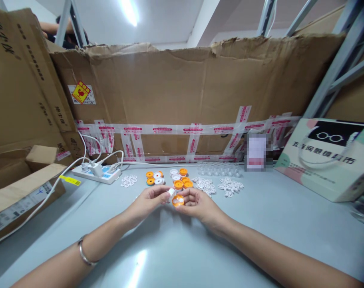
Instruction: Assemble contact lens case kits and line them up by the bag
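Note:
My left hand (154, 199) pinches a small white plastic part (171, 193) between thumb and fingers. Close beside it, my right hand (199, 205) grips an orange ring-shaped cap (178, 201), its hollow side turned toward me and something pale inside. Whether the two parts touch I cannot tell. Just behind the hands lie orange round caps (183, 172) and white round caps (174, 173) in two small groups. Small white discs (129, 181) are spread to the left. To the right are heaps of small white pieces (230, 186) and a row of clear cups (220, 170).
A white power strip (96, 173) with plugs and cables stands at the back left. An open cardboard box (26, 196) is at the left edge. A large taped cardboard sheet (176, 88) walls off the back. On the right stands a printed bag (322, 160). Part of a person (68, 34) shows behind.

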A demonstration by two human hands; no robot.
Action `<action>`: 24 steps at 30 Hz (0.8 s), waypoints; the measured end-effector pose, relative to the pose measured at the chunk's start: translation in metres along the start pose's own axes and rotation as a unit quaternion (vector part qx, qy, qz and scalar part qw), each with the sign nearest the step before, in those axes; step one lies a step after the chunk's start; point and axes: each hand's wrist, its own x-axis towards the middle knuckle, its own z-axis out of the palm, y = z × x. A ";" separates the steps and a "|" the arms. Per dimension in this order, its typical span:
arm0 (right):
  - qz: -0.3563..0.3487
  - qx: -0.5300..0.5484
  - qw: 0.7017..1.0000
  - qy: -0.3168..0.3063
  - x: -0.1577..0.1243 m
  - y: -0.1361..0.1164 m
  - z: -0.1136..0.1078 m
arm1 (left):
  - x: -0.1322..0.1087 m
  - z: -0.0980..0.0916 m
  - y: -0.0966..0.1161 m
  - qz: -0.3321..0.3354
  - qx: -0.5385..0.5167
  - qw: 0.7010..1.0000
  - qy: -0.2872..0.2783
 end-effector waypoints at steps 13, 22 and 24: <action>-0.011 0.022 1.000 0.004 -0.001 0.002 0.005 | 0.002 0.002 -0.007 0.045 0.023 0.999 -0.020; -0.021 0.013 1.000 -0.004 0.000 0.004 0.005 | -0.003 0.006 0.002 0.085 0.141 0.986 -0.005; -0.023 0.017 1.000 -0.006 0.000 0.004 0.005 | -0.003 0.006 0.003 0.090 0.150 0.984 -0.003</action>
